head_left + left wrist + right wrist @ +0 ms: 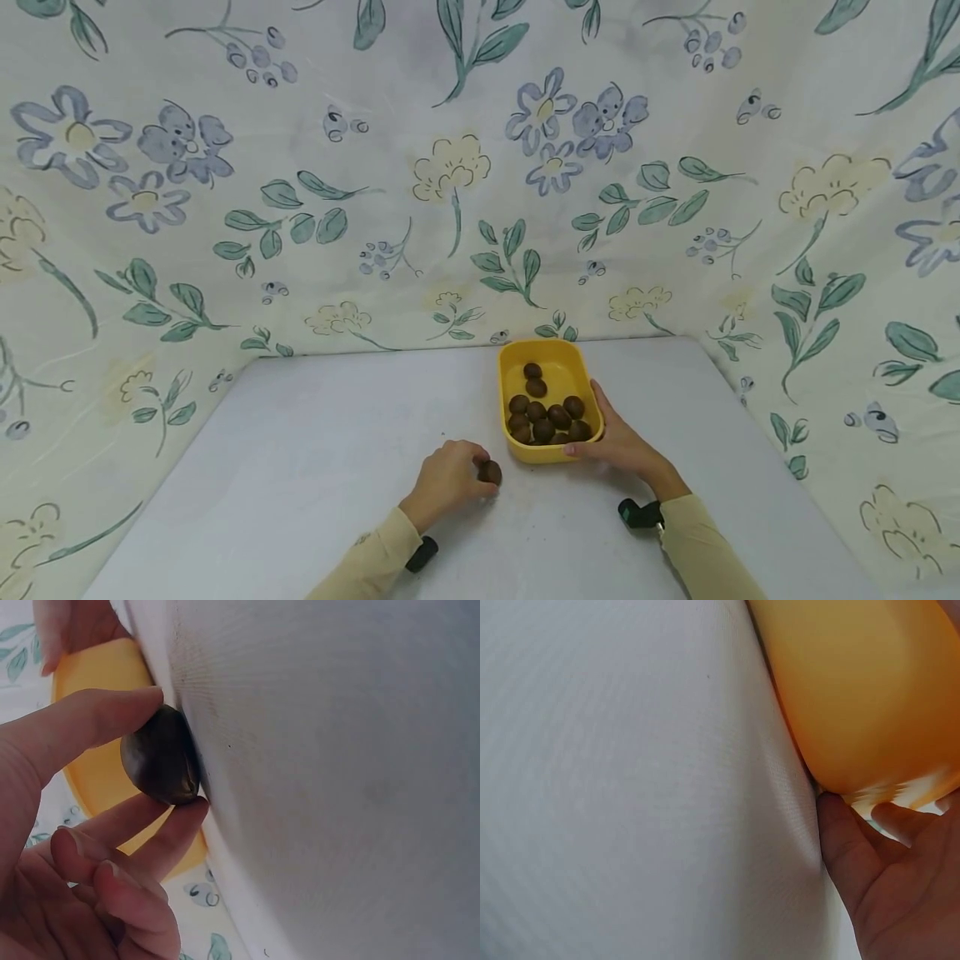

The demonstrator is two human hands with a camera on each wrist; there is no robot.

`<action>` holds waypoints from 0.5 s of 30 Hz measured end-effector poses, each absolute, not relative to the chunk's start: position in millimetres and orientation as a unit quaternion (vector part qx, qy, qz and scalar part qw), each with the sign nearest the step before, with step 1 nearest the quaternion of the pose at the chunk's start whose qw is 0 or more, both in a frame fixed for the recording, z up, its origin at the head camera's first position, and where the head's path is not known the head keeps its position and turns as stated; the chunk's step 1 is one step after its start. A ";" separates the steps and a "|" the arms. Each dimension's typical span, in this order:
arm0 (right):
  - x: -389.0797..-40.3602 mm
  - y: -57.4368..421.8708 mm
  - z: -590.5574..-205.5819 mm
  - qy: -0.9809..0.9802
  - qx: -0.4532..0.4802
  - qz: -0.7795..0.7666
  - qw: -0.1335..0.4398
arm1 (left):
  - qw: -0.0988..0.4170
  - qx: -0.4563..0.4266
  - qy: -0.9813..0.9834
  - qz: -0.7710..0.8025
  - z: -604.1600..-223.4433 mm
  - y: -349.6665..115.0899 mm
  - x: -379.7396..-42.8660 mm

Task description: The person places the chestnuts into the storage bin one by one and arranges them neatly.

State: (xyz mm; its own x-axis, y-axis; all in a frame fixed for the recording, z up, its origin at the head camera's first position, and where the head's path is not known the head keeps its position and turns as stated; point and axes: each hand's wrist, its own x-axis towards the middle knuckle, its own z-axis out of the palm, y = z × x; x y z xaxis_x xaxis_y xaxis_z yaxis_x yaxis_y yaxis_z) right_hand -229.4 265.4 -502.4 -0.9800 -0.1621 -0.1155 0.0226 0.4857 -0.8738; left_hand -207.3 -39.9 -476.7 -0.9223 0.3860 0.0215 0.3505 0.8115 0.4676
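Observation:
My left hand [447, 478] pinches a glossy dark brown chestnut [160, 756] between thumb and fingertips, low over the white table. This chestnut is just left of the near end of a yellow plastic tub [545, 455]. Several more chestnuts [558, 416] lie inside the tub, most bunched toward its near end, with two farther back. My right hand [621, 442] holds the tub at its near right corner, thumb along the near wall and fingers up the right side. In the right wrist view, fingertips touch the tub's outer wall [862, 697] close to the tabletop.
The white table [337, 425] extends on both sides of the tub. Behind it and at its sides hangs a cloth [405, 250] printed with flowers and leaves. The tub stands near the table's far edge. Dark wrist cameras [639, 513] are strapped at both sleeves.

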 end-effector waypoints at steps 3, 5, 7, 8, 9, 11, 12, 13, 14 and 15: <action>-229.5 266.2 -503.0 0.856 -0.039 -0.507 0.090 | 0.037 0.191 0.951 0.238 -476.9 -39.3 -208.5; -229.2 266.3 -503.0 0.858 -0.039 -0.505 0.090 | 0.040 0.190 0.951 0.242 -477.2 -39.7 -209.3; -229.3 266.4 -503.2 0.858 -0.038 -0.505 0.090 | 0.044 0.188 0.949 0.250 -476.7 -41.2 -210.1; -229.0 266.3 -503.1 0.858 -0.039 -0.504 0.090 | 0.046 0.186 0.947 0.258 -476.6 -42.5 -210.9; -229.1 266.5 -503.3 0.858 -0.039 -0.505 0.091 | 0.048 0.183 0.945 0.265 -476.3 -44.2 -211.9; -229.1 266.8 -503.5 0.856 -0.041 -0.507 0.091 | 0.049 0.177 0.941 0.283 -475.4 -48.6 -214.5; -229.1 266.9 -503.6 0.856 -0.042 -0.508 0.091 | 0.048 0.174 0.939 0.293 -474.8 -51.2 -216.3; -229.2 267.2 -503.8 0.855 -0.041 -0.508 0.091 | 0.047 0.170 0.936 0.305 -473.9 -53.9 -218.4; -229.1 267.5 -503.8 0.855 -0.043 -0.508 0.091 | 0.045 0.166 0.932 0.318 -472.8 -56.6 -220.5; -229.2 267.8 -503.9 0.855 -0.043 -0.508 0.090 | 0.042 0.161 0.929 0.330 -471.6 -59.1 -222.9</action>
State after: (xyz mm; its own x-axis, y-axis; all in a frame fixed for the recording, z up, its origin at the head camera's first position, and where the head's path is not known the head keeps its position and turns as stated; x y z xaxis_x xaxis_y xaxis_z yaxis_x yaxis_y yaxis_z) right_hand -229.2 267.8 -503.9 -0.9800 -0.1654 -0.1110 0.0183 0.4801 -0.8770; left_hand -222.9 -59.1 -471.6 -0.9447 0.3268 0.0281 0.2715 0.7309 0.6261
